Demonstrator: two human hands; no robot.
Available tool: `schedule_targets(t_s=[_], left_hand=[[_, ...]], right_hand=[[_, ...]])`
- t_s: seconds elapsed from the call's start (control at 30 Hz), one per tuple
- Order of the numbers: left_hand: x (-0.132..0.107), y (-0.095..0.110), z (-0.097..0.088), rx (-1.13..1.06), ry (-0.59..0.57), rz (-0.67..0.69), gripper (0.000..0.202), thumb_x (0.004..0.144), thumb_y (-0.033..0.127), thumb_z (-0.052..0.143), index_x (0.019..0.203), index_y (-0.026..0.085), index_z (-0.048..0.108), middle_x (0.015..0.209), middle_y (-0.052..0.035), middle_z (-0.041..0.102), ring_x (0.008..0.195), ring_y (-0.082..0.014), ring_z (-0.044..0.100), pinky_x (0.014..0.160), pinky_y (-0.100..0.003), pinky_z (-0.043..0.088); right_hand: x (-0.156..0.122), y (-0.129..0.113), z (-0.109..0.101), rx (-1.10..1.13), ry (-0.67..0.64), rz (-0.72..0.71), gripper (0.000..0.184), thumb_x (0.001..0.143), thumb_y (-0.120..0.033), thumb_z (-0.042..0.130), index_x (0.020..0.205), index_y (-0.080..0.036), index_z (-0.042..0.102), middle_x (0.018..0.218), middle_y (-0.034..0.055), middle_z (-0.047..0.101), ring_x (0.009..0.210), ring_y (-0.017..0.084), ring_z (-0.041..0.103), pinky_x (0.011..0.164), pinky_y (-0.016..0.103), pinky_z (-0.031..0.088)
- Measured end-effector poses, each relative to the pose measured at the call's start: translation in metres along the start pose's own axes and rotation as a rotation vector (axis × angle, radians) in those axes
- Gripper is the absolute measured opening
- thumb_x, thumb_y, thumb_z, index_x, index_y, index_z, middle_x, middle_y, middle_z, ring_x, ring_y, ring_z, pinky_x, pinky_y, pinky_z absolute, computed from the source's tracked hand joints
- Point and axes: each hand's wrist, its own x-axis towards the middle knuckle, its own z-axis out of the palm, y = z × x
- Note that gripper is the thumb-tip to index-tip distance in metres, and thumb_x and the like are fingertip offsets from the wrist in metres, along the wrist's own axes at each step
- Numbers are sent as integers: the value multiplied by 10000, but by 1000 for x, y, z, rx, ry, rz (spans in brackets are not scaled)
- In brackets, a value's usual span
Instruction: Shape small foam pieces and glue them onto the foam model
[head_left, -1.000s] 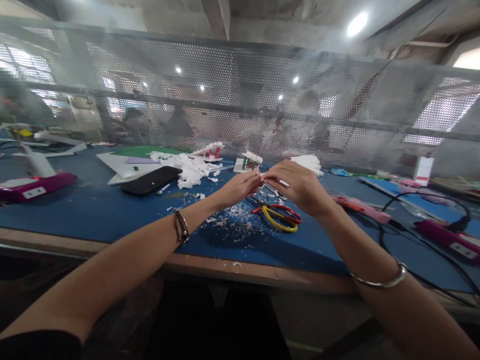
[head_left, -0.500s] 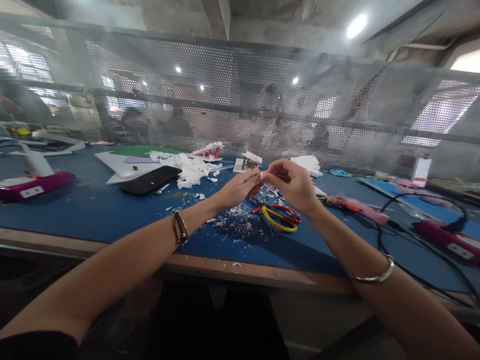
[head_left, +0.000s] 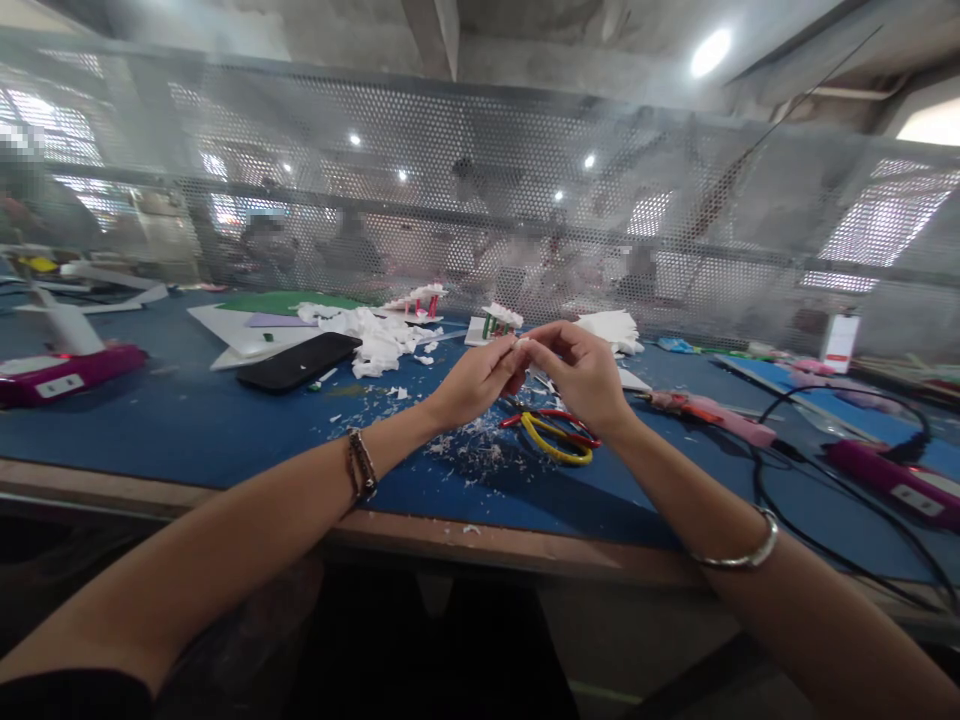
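Observation:
My left hand [head_left: 480, 378] and my right hand [head_left: 581, 368] meet above the blue table, fingertips together. Between them is a small white piece [head_left: 522, 344], mostly hidden by the fingers; its kind cannot be made out. My left fingers are closed on it, and the right thumb and forefinger pinch it from the other side. Below the hands lie scissors [head_left: 559, 437] with one red and one yellow handle, their blades partly under the hands. White shavings [head_left: 472, 455] are scattered around them. Just behind the hands stands a small white model with green posts [head_left: 501, 320].
A black phone [head_left: 300, 362] and crumpled white scraps [head_left: 375, 335] lie to the left, near white sheets [head_left: 225, 335]. On the right are a pink corded tool [head_left: 712, 415], its black cable [head_left: 765, 490] and a purple power strip [head_left: 892, 480]. A perforated metal screen [head_left: 450, 200] rises behind.
My right hand has drawn slightly closer to my left, its fingertips now covering more of the white piece. Things on the table have stayed in place.

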Motion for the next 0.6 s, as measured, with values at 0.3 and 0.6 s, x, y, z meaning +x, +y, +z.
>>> schedule_targets(t_s=[0.3,0.6], left_hand=[[5,-3,0,-503,-25,-156,148,838,237,307,760,158,406,530,38,386,451,-60,360,440,-205,297],[6,-4,-2,-716,-59,-200,191,790,237,377,617,158,374,479,51,301,404,-47,271,415,-216,196]], right_hand=[[3,-6,-5,10,-43,28,131,690,-236,564,785,-157,605,688,-3,611,616,76,538,590,224,450],[3,-8,-15,-185,-164,-256,148,732,-208,520,864,-209,589,779,-9,618,706,87,565,656,227,474]])
